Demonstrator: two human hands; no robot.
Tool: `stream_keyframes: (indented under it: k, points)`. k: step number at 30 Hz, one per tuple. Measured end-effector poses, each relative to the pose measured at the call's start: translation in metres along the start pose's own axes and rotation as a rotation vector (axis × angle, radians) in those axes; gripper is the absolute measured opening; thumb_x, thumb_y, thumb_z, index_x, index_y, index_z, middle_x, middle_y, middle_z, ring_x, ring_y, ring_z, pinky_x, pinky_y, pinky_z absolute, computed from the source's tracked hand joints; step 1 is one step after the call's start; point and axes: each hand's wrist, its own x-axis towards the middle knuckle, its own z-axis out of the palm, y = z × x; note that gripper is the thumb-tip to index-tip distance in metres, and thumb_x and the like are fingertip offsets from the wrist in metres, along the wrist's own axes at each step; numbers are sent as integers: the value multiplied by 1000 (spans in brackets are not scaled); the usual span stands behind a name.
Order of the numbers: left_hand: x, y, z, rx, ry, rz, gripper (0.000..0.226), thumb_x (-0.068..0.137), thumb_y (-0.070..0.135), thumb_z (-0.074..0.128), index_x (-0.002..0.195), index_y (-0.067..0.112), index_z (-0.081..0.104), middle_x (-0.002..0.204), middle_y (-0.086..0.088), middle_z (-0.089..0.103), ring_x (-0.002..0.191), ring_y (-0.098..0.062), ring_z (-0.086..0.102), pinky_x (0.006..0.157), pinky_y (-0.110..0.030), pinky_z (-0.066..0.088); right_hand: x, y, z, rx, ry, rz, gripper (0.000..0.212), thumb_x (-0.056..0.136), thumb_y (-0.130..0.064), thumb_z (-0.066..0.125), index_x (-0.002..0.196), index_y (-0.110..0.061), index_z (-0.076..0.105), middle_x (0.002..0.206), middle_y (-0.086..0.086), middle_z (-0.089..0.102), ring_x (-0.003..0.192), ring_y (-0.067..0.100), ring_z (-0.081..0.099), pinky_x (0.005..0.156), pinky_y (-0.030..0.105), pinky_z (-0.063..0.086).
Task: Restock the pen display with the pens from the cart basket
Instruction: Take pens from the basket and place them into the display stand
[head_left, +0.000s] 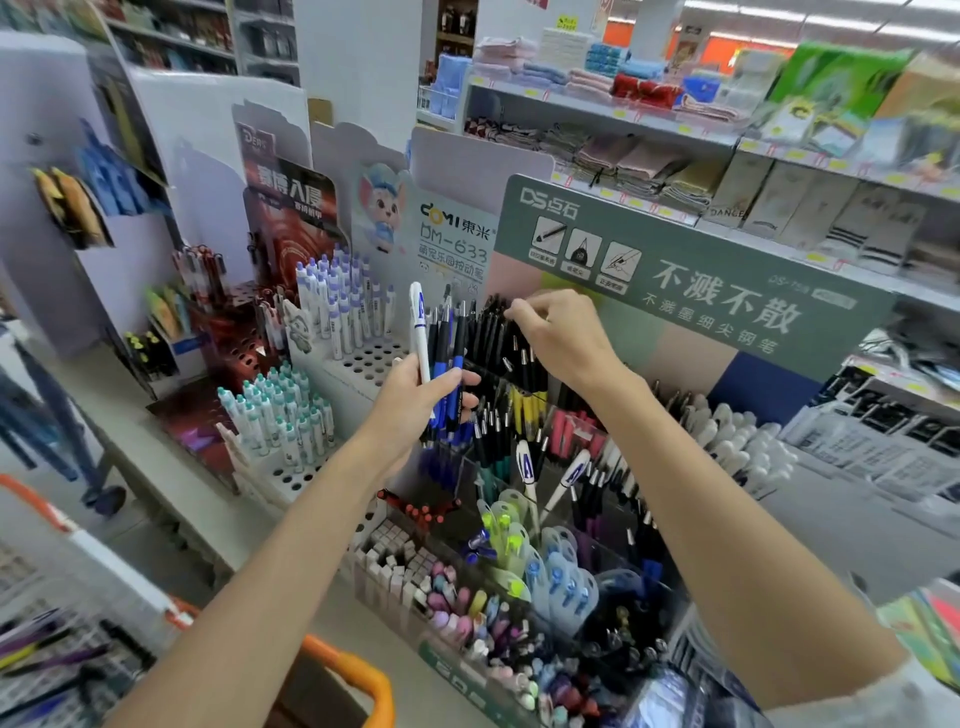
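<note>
My left hand grips a bunch of pens, one white and several blue and black, held upright in front of the pen display. My right hand reaches to the display's top row and pinches the top of a black pen among the black pens standing there. Lower rows hold yellow, pink, white and pastel pens. The cart basket sits at the bottom left with a few loose pens in it, behind an orange handle.
White pen racks with blue and teal capped pens stand to the left of the display, next to a red rack. Shelves of towels and socks run behind. A person's legs show at the far left.
</note>
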Motion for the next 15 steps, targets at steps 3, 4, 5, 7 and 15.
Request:
stream_keyframes:
  k: [3,4,5,7,15]
  points:
    - [-1,0,0,-39,-47,3,15,101,5,50,114,6,58,97,-6,74,74,-15,70,66,-28,58,-10,-12,-12,127,121,-37,28,98,-19,57,120,-7,69,102,0,72,81,8,62,80,18,52]
    - [-2,1,1,-49,-64,5,16,101,5,50,114,7,58,96,-6,75,75,-16,70,66,-30,58,-14,-16,-14,181,112,-44,29,96,-20,61,123,-12,67,100,-4,71,83,3,62,82,18,53]
    - [-2,2,3,-56,-82,6,16,100,5,50,115,6,58,95,-5,75,75,-17,70,66,-30,58,-17,-19,-15,219,74,-50,31,95,-22,64,125,-14,66,98,-5,70,85,1,63,81,16,53]
    - [-3,4,7,-57,-115,9,17,100,5,52,116,6,58,93,-4,75,74,-17,70,64,-30,59,-23,-22,-12,256,0,-52,33,92,-22,69,124,-15,64,95,-4,70,85,4,66,80,16,54]
    - [-16,-2,27,-53,-180,33,15,100,5,51,111,11,59,89,-1,76,83,-17,73,68,-29,60,-52,-14,-23,354,89,-4,19,88,-10,71,104,-19,65,87,0,70,80,13,69,79,32,59]
